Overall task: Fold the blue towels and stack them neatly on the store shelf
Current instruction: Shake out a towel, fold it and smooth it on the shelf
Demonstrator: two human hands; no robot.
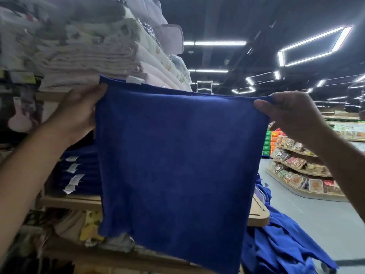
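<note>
Blue towel (177,165) — hanging flat from its top corners, pinched in my left hand (79,113) and right hand (292,115). Folded blue stack (83,175) — on the wooden shelf (71,201). Loose blue heap (280,244), lower right.

head cam | faces forward, seemingly slightly upward | close behind towel (177,155) | shelves (69,201) left, aisle (316,214) right | single view

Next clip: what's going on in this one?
A person holds a blue towel spread out in the air in front of a store shelf, with the left grip and right grip each holding a top corner. The towel hangs flat. A folded stack of blue towels already sits on the shelf, and loose blue cloth is heaped at lower right.
</note>
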